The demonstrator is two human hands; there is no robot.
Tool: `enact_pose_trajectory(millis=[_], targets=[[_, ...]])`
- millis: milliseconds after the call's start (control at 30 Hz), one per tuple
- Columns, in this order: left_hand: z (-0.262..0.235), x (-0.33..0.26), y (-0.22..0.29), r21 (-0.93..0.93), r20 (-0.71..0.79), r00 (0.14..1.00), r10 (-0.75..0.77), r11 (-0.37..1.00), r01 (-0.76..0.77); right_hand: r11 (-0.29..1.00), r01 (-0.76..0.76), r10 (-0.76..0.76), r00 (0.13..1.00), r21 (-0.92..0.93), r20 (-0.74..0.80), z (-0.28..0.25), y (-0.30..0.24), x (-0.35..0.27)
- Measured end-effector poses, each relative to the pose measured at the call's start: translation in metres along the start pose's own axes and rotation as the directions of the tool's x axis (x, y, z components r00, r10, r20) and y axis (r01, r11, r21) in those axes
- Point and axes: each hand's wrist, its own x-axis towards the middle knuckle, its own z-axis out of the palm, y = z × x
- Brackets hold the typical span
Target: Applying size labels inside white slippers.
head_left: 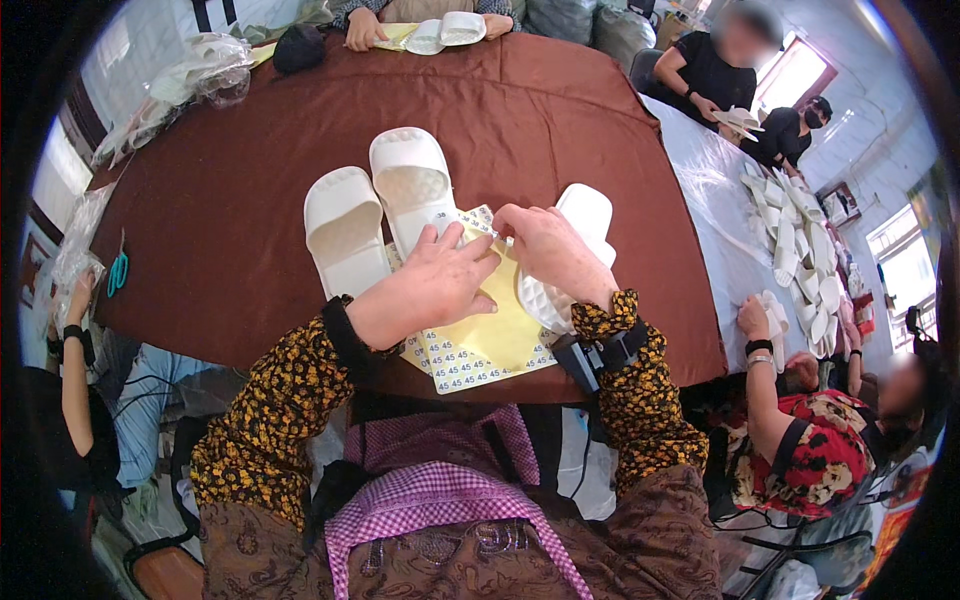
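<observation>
Several sticker sheets, a yellow backing point(505, 335) and white rows of printed labels point(462, 372), lie overlapped on the brown cloth before me. My left hand point(430, 278) rests over them, fingers apart, its fingertips near the toe end of a white slide slipper point(410, 165). Thumb and forefinger of my right hand point(555, 250) are pinched together at the sheets' upper edge; whatever is between them is too small to make out. A second white slipper point(345, 220) stands left of the first. Another pair of white slippers point(585, 210) lies partly under my right hand and wrist.
Brown satin cloth point(220, 220) covers the table. Teal scissors point(118, 268) lie at its left edge, plastic-wrapped slippers point(205, 70) at the far left. Across the table, a person's hands point(365, 30) are near white slippers point(462, 28). More slippers point(800, 240) pile up on the right-hand table, with people around it.
</observation>
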Motion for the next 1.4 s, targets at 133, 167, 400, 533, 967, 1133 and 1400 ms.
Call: enact_pose_trajectory(millis=[133, 167, 400, 533, 967, 1133, 1400], targets=[[-0.002, 0.003, 0.0, 0.01, 0.049, 0.999, -0.015, 1.0, 0.014, 1.0, 0.015, -0.014, 1.0, 0.028, -0.018, 0.001, 0.001, -0.001], [-0.003, 0.002, 0.0, 0.0, 0.052, 0.999, -0.008, 1.0, 0.008, 1.0, 0.006, -0.006, 1.0, 0.014, -0.009, 0.001, 0.001, -0.002], [-0.004, 0.004, -0.001, -0.018, 0.071, 0.997, -0.017, 1.0, 0.018, 0.999, 0.003, -0.003, 1.0, -0.055, -0.005, -0.003, -0.009, -0.005], [-0.008, 0.005, 0.0, -0.022, 0.089, 0.996, -0.013, 1.0, 0.015, 0.998, -0.018, 0.019, 1.0, -0.058, 0.006, 0.0, -0.005, -0.004], [-0.009, 0.006, 0.0, -0.014, 0.097, 0.995, -0.015, 1.0, 0.016, 0.993, 0.033, -0.033, 0.999, -0.112, 0.002, 0.001, -0.005, -0.003], [-0.007, 0.003, 0.0, -0.013, 0.077, 0.997, -0.008, 1.0, 0.01, 0.995, -0.019, 0.024, 0.999, -0.096, 0.045, -0.003, -0.011, -0.003], [-0.01, 0.003, 0.002, -0.04, 0.097, 0.995, -0.013, 0.999, 0.017, 0.997, -0.018, 0.016, 1.0, -0.072, -0.022, 0.002, -0.006, -0.005]])
